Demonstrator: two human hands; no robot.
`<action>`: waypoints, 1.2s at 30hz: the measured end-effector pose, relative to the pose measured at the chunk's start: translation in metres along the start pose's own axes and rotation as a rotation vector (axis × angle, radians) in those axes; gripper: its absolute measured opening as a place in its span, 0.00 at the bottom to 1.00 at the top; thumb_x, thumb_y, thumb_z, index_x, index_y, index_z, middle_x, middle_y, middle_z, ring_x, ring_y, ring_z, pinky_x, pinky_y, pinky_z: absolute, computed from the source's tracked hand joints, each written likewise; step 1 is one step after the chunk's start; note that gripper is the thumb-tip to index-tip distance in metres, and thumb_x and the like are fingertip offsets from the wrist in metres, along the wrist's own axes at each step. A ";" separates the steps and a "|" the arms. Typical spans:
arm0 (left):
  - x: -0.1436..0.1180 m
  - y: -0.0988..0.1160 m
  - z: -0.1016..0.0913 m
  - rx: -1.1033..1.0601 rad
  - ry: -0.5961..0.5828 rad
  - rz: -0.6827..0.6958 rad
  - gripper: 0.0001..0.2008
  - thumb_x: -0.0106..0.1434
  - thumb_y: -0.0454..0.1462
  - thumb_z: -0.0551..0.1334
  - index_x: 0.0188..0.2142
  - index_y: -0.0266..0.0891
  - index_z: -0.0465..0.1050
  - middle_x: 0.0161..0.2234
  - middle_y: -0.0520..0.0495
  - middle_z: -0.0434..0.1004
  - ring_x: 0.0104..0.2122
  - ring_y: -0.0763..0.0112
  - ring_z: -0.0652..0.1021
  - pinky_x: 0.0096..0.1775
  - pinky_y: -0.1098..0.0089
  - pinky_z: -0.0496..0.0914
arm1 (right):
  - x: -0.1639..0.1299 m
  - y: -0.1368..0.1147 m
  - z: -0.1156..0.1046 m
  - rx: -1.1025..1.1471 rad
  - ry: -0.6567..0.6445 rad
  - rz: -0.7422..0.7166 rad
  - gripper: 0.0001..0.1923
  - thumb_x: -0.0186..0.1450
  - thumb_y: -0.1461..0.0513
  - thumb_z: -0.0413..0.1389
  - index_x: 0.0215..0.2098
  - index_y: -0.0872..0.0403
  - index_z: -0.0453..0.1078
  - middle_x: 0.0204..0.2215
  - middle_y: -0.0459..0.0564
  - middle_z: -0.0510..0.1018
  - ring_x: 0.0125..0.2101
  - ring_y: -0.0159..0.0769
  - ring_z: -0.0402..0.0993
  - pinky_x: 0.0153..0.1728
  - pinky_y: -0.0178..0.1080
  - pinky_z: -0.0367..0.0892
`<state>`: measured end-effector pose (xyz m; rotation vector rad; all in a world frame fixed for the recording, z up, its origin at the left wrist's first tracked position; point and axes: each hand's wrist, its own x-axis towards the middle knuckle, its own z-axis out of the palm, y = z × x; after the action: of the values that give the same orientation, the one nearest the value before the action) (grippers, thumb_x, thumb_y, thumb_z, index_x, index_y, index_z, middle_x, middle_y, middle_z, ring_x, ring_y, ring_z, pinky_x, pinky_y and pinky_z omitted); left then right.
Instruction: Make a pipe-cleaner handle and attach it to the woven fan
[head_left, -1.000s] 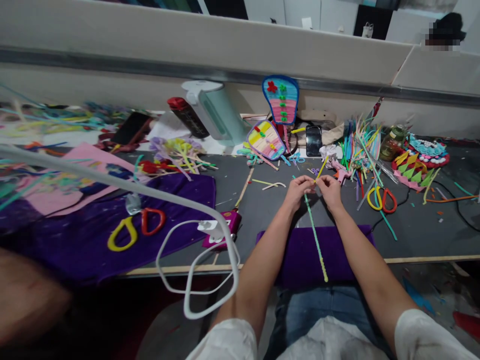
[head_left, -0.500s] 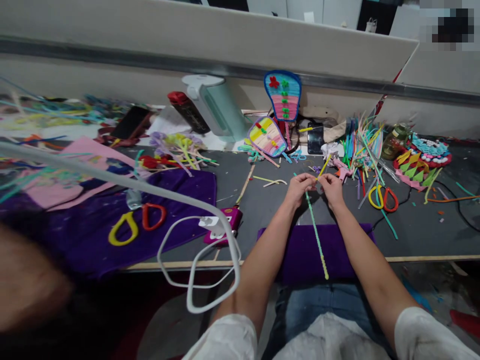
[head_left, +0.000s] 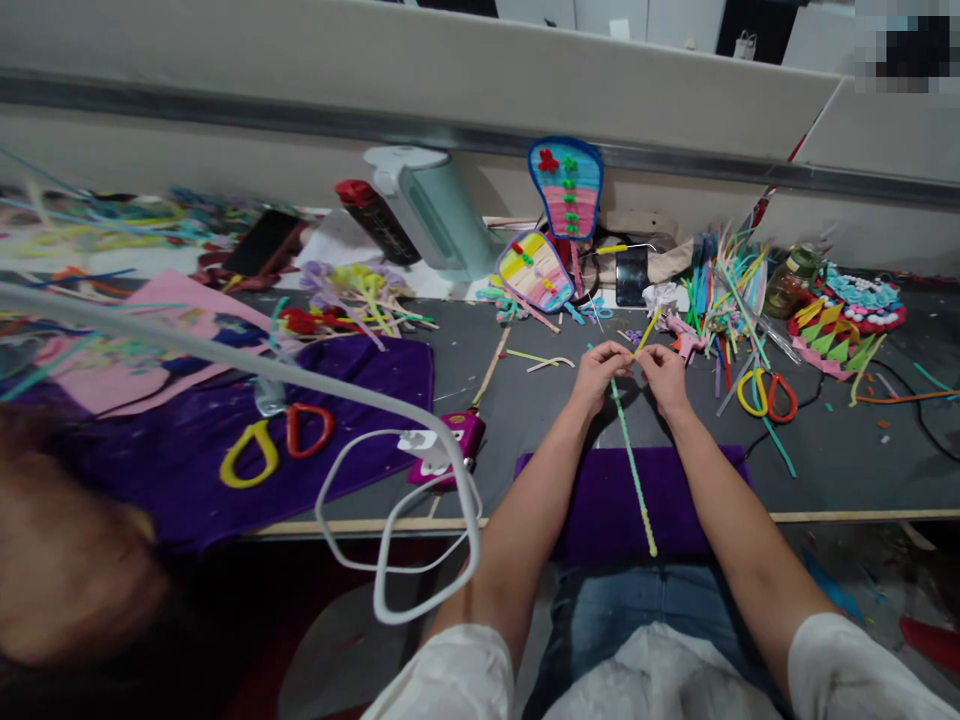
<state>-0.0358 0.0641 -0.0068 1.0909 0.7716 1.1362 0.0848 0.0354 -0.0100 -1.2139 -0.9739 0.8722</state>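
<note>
Nearest me, a purple cloth pad (head_left: 600,505) lies over the table edge (head_left: 862,517), and the long green pipe cleaner (head_left: 632,470) runs across it from its yellow-tipped end up to my hands. My left hand (head_left: 598,372) and right hand (head_left: 662,374) sit close together above the grey top, fingertips pinched on the green pipe cleaner where a short yellow pipe cleaner (head_left: 648,332) crosses it. I judge the work early: the two are only being joined at that one point, with the whole green length bare below and no shape formed. A pink glue gun (head_left: 450,450) and its white cable (head_left: 390,560) lie left; yellow and red scissors (head_left: 763,392) right. Further back lean two finished striped fans (head_left: 564,190), beside a phone (head_left: 631,274). I can read no label or writing anywhere.
</note>
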 end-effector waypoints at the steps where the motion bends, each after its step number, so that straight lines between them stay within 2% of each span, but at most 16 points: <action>1: 0.000 0.000 0.001 -0.035 -0.005 -0.021 0.08 0.47 0.37 0.68 0.26 0.36 0.73 0.24 0.53 0.71 0.25 0.76 0.72 0.32 0.72 0.72 | 0.000 0.000 0.000 -0.052 0.001 -0.045 0.11 0.55 0.55 0.57 0.26 0.55 0.69 0.20 0.41 0.69 0.20 0.26 0.59 0.23 0.32 0.57; 8: -0.001 0.002 0.000 -0.271 -0.056 -0.237 0.10 0.45 0.35 0.66 0.27 0.37 0.66 0.21 0.55 0.68 0.22 0.77 0.71 0.28 0.73 0.72 | -0.008 -0.003 0.000 -0.372 0.019 -0.304 0.09 0.61 0.57 0.54 0.29 0.54 0.68 0.26 0.44 0.70 0.24 0.29 0.63 0.28 0.33 0.61; 15: 0.000 0.007 -0.003 -0.357 -0.081 -0.352 0.09 0.44 0.34 0.64 0.24 0.37 0.64 0.19 0.56 0.68 0.20 0.79 0.70 0.26 0.77 0.70 | -0.015 -0.014 0.001 -0.606 -0.032 -0.510 0.07 0.64 0.62 0.52 0.27 0.52 0.65 0.28 0.47 0.70 0.31 0.34 0.67 0.34 0.36 0.62; 26: 0.002 0.007 -0.008 -0.338 -0.098 -0.513 0.06 0.46 0.29 0.60 0.26 0.36 0.68 0.19 0.56 0.69 0.18 0.79 0.70 0.22 0.77 0.69 | -0.012 -0.007 -0.001 -0.722 -0.017 -0.645 0.06 0.65 0.63 0.51 0.29 0.52 0.65 0.28 0.48 0.70 0.32 0.37 0.66 0.36 0.38 0.61; 31: 0.003 0.008 -0.011 -0.374 -0.099 -0.544 0.02 0.52 0.32 0.59 0.27 0.35 0.70 0.19 0.53 0.70 0.18 0.77 0.71 0.21 0.75 0.71 | -0.012 -0.006 -0.001 -0.749 -0.037 -0.678 0.06 0.65 0.64 0.52 0.29 0.52 0.65 0.28 0.48 0.70 0.32 0.37 0.66 0.37 0.39 0.61; 36: 0.003 0.009 -0.011 -0.375 -0.092 -0.573 0.03 0.53 0.32 0.58 0.25 0.35 0.68 0.18 0.53 0.69 0.17 0.77 0.71 0.21 0.76 0.71 | -0.012 -0.005 -0.001 -0.763 -0.053 -0.685 0.06 0.65 0.65 0.51 0.30 0.52 0.66 0.28 0.49 0.71 0.33 0.38 0.66 0.37 0.39 0.61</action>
<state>-0.0473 0.0708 -0.0019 0.5480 0.7013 0.6957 0.0818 0.0233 -0.0066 -1.3281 -1.7136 -0.0386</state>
